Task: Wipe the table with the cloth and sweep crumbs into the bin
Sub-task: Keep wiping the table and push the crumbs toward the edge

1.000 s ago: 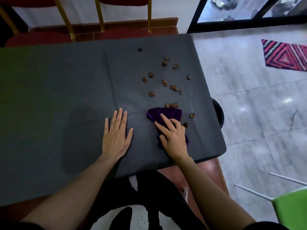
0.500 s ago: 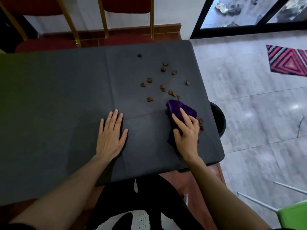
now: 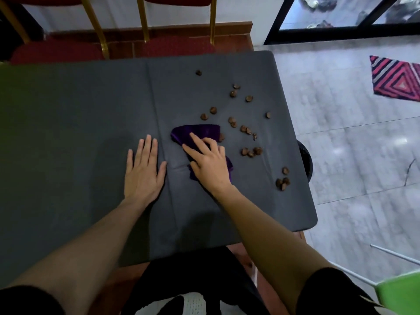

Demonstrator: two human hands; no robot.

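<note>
A purple cloth (image 3: 200, 133) lies crumpled on the dark grey table (image 3: 91, 123), and my right hand (image 3: 208, 163) presses down on it with the fingers spread over the fabric. Flat on the table just left of the cloth rests my left hand (image 3: 142, 171), fingers apart, holding nothing. Several brown crumbs (image 3: 246, 129) are scattered to the right of and beyond the cloth, with a small cluster (image 3: 283, 183) near the table's right edge. A black bin (image 3: 305, 162) peeks out below that right edge, mostly hidden by the table.
Red chairs with gold legs (image 3: 145, 26) stand behind the table's far edge. A striped red mat (image 3: 397, 81) lies on the tiled floor to the right. A green chair (image 3: 400, 292) is at the lower right.
My right hand has slid the cloth back left, away from the table's right edge, leaving a small cluster of crumbs near that edge. My left hand stays flat.
</note>
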